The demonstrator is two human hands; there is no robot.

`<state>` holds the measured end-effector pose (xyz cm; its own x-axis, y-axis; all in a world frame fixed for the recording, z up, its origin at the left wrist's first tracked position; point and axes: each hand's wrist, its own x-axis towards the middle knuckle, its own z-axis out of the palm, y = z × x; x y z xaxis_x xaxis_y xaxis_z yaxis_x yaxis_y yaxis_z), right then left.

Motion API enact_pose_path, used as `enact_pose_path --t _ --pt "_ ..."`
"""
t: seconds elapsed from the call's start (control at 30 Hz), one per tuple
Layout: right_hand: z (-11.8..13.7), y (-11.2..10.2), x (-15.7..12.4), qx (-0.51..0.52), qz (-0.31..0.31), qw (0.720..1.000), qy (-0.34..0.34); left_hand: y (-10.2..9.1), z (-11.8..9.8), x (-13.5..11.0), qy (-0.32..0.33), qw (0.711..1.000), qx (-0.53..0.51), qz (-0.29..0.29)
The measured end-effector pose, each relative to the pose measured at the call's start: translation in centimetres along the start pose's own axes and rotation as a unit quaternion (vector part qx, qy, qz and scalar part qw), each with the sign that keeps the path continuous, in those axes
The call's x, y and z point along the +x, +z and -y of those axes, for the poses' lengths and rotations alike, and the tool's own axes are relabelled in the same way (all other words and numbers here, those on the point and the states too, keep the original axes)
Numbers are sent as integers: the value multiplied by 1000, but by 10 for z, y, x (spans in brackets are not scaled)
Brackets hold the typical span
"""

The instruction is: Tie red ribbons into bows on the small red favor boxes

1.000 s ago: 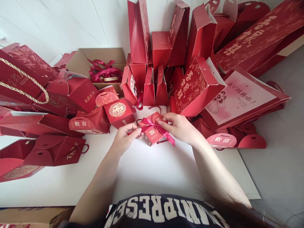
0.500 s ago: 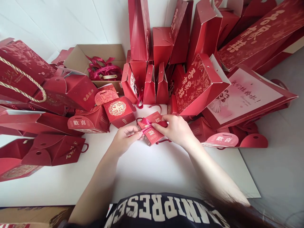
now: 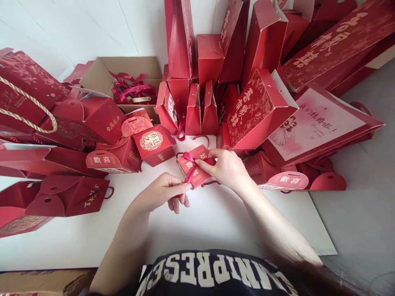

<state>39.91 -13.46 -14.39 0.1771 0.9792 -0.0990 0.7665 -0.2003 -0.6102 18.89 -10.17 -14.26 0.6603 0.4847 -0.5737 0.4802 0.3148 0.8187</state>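
A small red gift box (image 3: 201,153) with gold characters lies tilted on the white table, between my two hands. A shiny dark-pink ribbon (image 3: 189,157) runs across its top. My left hand (image 3: 169,190), at the box's near left corner, pinches one end of the ribbon between thumb and fingers and pulls it taut toward me. From the right side, my right hand (image 3: 224,166) presses thumb and index finger together on the ribbon over the box. A thin red cord shows at the box's far edge. How the ribbon is knotted is partly hidden by my fingers.
A cardboard box (image 3: 129,68) of loose ribbons (image 3: 135,88) stands behind on the left. Red gift boxes (image 3: 156,144) and bags crowd the left side. Tall red boxes (image 3: 180,41) stand at the back. A bag with a pink panel (image 3: 321,123) leans at right.
My left hand has moved down and toward me, drawing the ribbon end over the box's near edge. My right hand stays on the ribbon, almost in place.
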Motion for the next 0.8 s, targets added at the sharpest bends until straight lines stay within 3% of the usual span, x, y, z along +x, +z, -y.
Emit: enact_pose_path --t 0.13,0.27,0.4,0.53,0.73,0.8 --pt "-4 -2 1 38 14 999 -23 -15 7 0 -13 995 97 25" --pt "-7 -10 2 159 61 981 -93 -25 10 -1 35 991 121 46" --pt "-10 -13 3 190 97 973 -92 -21 7 3 103 991 81 -32" --pt "-12 -14 4 183 99 973 -95 -11 9 10 102 987 65 -106" --pt "-16 -15 6 210 108 967 -92 -13 12 11 82 989 68 -100" --pt "-17 -14 7 223 115 963 -95 -18 10 8 68 991 92 -74"
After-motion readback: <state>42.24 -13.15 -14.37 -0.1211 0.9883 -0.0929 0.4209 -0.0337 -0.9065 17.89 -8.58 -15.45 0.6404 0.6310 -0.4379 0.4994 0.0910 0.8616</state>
